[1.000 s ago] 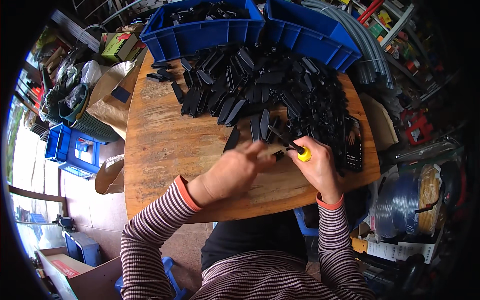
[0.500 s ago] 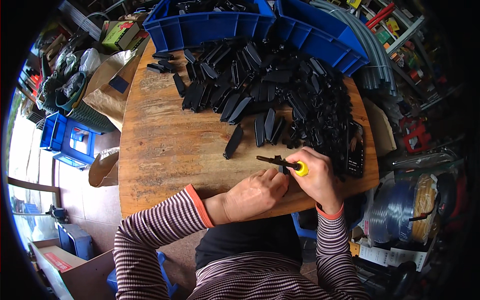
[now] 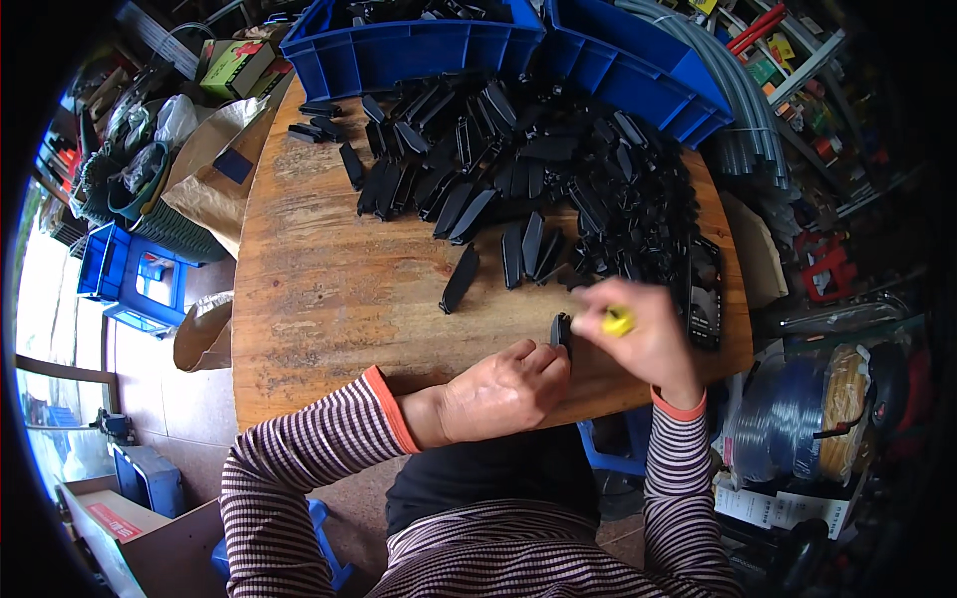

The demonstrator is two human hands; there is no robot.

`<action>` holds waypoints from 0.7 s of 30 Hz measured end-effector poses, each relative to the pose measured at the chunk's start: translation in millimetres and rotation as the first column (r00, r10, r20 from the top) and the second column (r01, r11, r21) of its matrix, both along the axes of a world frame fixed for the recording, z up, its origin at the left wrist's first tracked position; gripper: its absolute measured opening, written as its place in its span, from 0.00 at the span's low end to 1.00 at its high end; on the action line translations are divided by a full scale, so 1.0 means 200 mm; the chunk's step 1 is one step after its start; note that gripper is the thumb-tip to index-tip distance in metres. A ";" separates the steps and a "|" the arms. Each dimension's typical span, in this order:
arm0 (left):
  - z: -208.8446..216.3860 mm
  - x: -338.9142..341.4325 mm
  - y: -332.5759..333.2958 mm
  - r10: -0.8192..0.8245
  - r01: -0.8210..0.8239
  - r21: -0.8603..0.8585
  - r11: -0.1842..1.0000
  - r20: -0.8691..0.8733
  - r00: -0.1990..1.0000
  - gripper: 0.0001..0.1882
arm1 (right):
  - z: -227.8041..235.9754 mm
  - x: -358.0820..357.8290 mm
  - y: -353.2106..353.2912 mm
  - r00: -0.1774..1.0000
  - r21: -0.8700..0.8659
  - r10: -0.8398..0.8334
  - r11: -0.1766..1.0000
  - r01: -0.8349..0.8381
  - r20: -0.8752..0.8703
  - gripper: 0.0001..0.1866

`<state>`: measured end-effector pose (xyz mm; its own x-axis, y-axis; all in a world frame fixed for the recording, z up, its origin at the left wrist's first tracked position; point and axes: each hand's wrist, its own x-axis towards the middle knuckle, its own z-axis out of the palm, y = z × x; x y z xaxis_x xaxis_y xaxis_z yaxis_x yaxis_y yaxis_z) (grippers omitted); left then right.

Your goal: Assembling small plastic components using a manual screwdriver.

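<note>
My left hand (image 3: 503, 391) rests at the near edge of the table with its fingers closed round a black plastic part (image 3: 560, 331), whose top end sticks up past the fingers. Just to its right, my right hand (image 3: 643, 324) is smeared by motion. It grips a yellow-handled screwdriver (image 3: 618, 320), and the shaft cannot be made out now. Beyond both hands lies a large pile of black plastic parts (image 3: 478, 149), long slim pieces on the left and smaller ones on the right. A single long piece (image 3: 460, 279) lies apart in front of the pile.
Two blue bins (image 3: 419, 55) stand at the table's far edge. A phone (image 3: 705, 294) lies at the right side of the wooden table (image 3: 299, 269). Brown paper bags (image 3: 214, 159) stand to the left, and wrapped coils (image 3: 797, 409) sit on the right.
My right hand has moved slightly right and swung, turning the screwdriver so its shaft no longer points left over the part. My left hand stays almost in place.
</note>
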<state>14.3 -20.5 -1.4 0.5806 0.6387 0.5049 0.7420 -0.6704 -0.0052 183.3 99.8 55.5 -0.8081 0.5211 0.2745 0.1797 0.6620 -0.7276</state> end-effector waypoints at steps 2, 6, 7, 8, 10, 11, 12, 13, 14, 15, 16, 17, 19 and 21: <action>0.01 0.00 0.00 0.003 -0.004 -0.037 0.999 -0.023 1.000 0.17 | 0.08 0.00 -0.01 0.896 -0.302 -0.234 0.946 0.119 -0.378 0.07; 0.01 0.00 0.01 -0.037 0.034 -0.117 0.992 -0.021 0.999 0.21 | -0.11 -0.19 -0.03 0.870 -0.123 -0.206 0.978 0.168 -0.448 0.05; 0.02 0.00 0.01 -0.053 0.051 -0.144 0.988 -0.010 0.999 0.21 | -0.12 -0.18 -0.03 0.868 -0.117 -0.212 0.977 0.178 -0.450 0.05; 0.01 0.00 0.02 -0.053 0.050 -0.139 0.989 -0.016 0.998 0.21 | -0.13 -0.17 -0.02 0.843 -0.206 -0.239 0.966 0.156 -0.481 0.05; 0.02 -0.01 0.01 -0.024 0.020 -0.093 0.995 -0.043 0.999 0.22 | -0.14 -0.15 0.00 0.795 -0.374 -0.296 0.923 0.095 -0.529 0.06; 0.02 -0.01 0.00 -0.006 0.002 -0.071 0.997 -0.055 0.998 0.23 | -0.11 -0.11 0.01 0.796 -0.370 -0.290 0.925 0.090 -0.532 0.06; 0.02 -0.01 0.02 0.001 -0.004 -0.066 0.998 -0.056 0.998 0.23 | -0.05 -0.06 0.03 0.797 -0.382 -0.398 0.895 0.230 -0.454 0.05; 0.01 0.00 0.05 -0.025 0.023 -0.050 0.998 -0.040 0.999 0.23 | -0.01 -0.02 0.04 0.775 -0.380 -0.510 0.846 0.373 -0.373 0.05; 0.00 0.00 0.07 -0.048 0.047 -0.034 0.998 -0.025 0.999 0.23 | -0.03 0.00 0.04 0.776 -0.378 -0.508 0.847 0.373 -0.373 0.05; 0.00 0.00 0.09 -0.072 0.072 -0.016 0.997 -0.014 0.997 0.23 | -0.07 0.02 0.07 0.846 -0.252 -0.477 0.872 0.420 -0.239 0.06; 0.01 -0.01 0.10 -0.069 0.069 -0.011 0.998 -0.018 0.997 0.23 | -0.11 0.03 0.09 0.888 -0.120 -0.451 0.890 0.439 -0.094 0.07; 0.02 -0.02 0.09 -0.055 0.057 -0.090 0.994 0.024 0.998 0.21 | -0.15 0.04 0.10 0.900 0.013 -0.431 0.902 0.431 0.057 0.08; 0.03 -0.08 0.05 0.007 0.017 -0.259 0.966 0.092 0.996 0.17 | -0.18 -0.01 0.09 0.894 0.131 -0.439 0.895 0.427 0.088 0.08; 0.05 -0.16 0.01 0.145 -0.090 -0.290 0.953 0.174 0.974 0.18 | -0.21 -0.04 0.06 0.850 0.376 -0.505 0.825 0.423 0.153 0.10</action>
